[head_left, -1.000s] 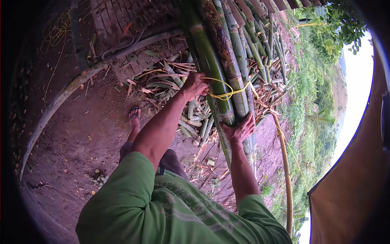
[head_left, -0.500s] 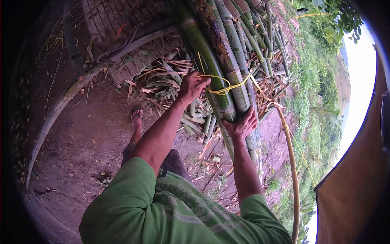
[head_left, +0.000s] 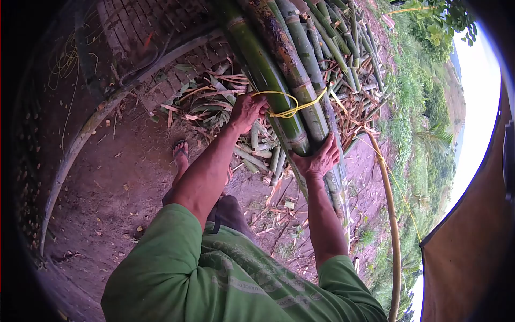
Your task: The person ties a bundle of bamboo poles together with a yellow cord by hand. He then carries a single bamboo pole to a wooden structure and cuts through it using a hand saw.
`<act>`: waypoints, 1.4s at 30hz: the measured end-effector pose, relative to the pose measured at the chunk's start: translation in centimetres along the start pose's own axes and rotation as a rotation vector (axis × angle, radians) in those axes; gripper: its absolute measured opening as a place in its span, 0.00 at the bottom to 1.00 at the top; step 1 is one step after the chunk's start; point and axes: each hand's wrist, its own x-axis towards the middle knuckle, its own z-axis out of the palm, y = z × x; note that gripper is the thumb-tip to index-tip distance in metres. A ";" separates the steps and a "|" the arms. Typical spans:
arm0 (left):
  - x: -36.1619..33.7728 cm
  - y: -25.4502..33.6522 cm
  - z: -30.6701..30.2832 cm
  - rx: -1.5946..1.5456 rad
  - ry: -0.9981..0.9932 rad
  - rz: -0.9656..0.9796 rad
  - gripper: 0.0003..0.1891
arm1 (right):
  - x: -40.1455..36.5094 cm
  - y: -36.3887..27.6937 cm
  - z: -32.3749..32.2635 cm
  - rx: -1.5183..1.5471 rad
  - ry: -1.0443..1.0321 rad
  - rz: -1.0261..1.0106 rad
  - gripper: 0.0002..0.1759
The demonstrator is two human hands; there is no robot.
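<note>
Several long bamboo poles (head_left: 278, 102) lie side by side as a bundle, thick and dark green on the left, thinner and mottled to the right. A yellow cord (head_left: 292, 110) loops around them. My left hand (head_left: 248, 111) is closed at the bundle's left side, fingers pinching the cord. Lower down, my right hand (head_left: 321, 158) grips the poles from the near side, its thumb lying across the left ones and its fingers over the right edge. The underside of the bundle is hidden.
Cut bamboo pieces and shavings (head_left: 217, 96) litter the ground beneath the bundle. More bamboo stalks (head_left: 343, 45) are piled at the far right. A curved pole (head_left: 75, 150) arcs along the left, another (head_left: 387, 209) stands at right. A brown tarp (head_left: 466, 252) hangs at the right edge.
My left hand has moved slightly left and away from the poles, with the cord drawn along. The cord loop sits flatter around the bundle. My right hand stays on the poles.
</note>
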 end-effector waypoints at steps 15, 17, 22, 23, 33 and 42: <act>-2.8 -1.9 -0.1 0.648 -0.163 0.353 0.16 | -0.1 -0.3 0.0 0.008 -0.003 0.009 0.75; -2.9 -3.6 -0.3 0.664 -0.104 0.316 0.15 | 0.0 -0.2 0.0 0.009 0.004 -0.002 0.75; -2.1 0.9 0.2 1.030 -0.146 0.835 0.19 | 0.0 -0.3 -0.2 -0.008 -0.019 0.019 0.75; -2.4 1.5 0.0 1.132 -0.185 0.733 0.19 | -0.1 -0.3 -0.1 -0.012 -0.019 0.021 0.75; -4.0 -0.9 -1.7 0.981 -0.197 0.447 0.24 | -0.2 -0.3 -0.6 0.001 -0.034 0.032 0.75; -7.8 6.9 0.6 1.657 -0.263 0.490 0.13 | -0.3 0.1 -0.4 0.020 -0.029 0.027 0.75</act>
